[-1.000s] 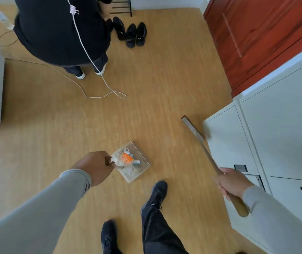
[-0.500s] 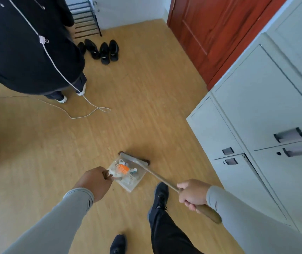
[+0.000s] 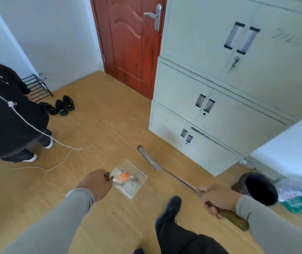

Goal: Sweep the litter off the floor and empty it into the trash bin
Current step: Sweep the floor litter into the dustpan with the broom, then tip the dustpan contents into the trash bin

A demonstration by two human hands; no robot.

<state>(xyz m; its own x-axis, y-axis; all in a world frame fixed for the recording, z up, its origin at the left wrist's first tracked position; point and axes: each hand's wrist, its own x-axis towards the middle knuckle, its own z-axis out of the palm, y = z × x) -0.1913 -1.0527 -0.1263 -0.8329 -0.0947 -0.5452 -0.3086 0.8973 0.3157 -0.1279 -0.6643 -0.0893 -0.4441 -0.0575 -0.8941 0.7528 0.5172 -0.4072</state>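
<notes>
Clear plastic makes up the square dustpan [image 3: 131, 179], and it hangs low over the yellow wooden floor [image 3: 98, 129]. The left hand [image 3: 95, 184] is closed tight around the dustpan's short dark handle. Inside the pan sits the litter [image 3: 122, 178]: white scraps of paper and one orange piece, all bunched up near the handle.

The right hand [image 3: 218, 199] is wrapped around the brown wooden grip of a long thin broom [image 3: 164, 171]. The stick slants up and to the left, away from the hand. Its flat grey head points at the floor in front of the pale grey metal cabinet [image 3: 219, 107]. The broom head is just to the right of the dustpan and is not touching it.

A round dark trash bin [image 3: 258, 187] stands on the floor to the right, just behind the right hand. It looks blurry. A white and green plastic bag [image 3: 296, 198] lies beside it.

One black shoe [image 3: 172, 206] and a dark trouser leg show at the bottom. Another person in black clothes [image 3: 5, 114] stands at the left, with a white cord [image 3: 58, 162] trailing on the floor. Black shoes [image 3: 62, 107] sit by a red-brown door [image 3: 128, 43].
</notes>
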